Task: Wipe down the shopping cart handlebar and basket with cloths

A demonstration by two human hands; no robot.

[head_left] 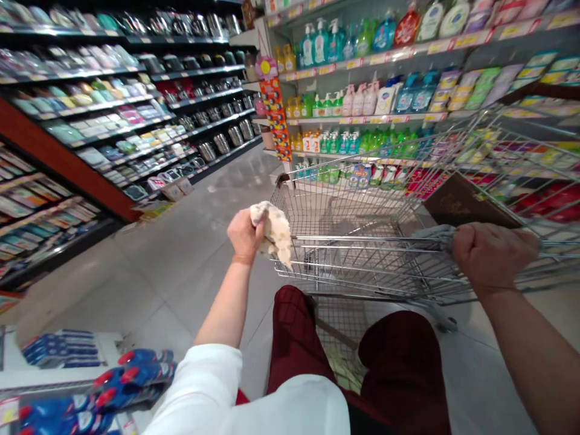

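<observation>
My left hand (242,235) is closed on a cream cloth (278,234) with a faint pattern. The cloth hangs beside the left end of the rail of a metal shopping cart (357,239). My right hand (492,252) is wrapped round the right part of that rail. A bunched grey cloth (435,235) pokes out from under its fingers, lying against the metal. Inside the cart, a brown flat item (469,202) with gold marks leans near my right hand. The wire basket stretches ahead and to the right.
Shelves of pump bottles (380,99) stand ahead, past the cart. Metal pots (222,142) and tableware fill the shelves at the far left. Blue bottles with red caps (136,374) lie at the lower left. Grey tiled floor (181,266) runs between the shelves and the cart.
</observation>
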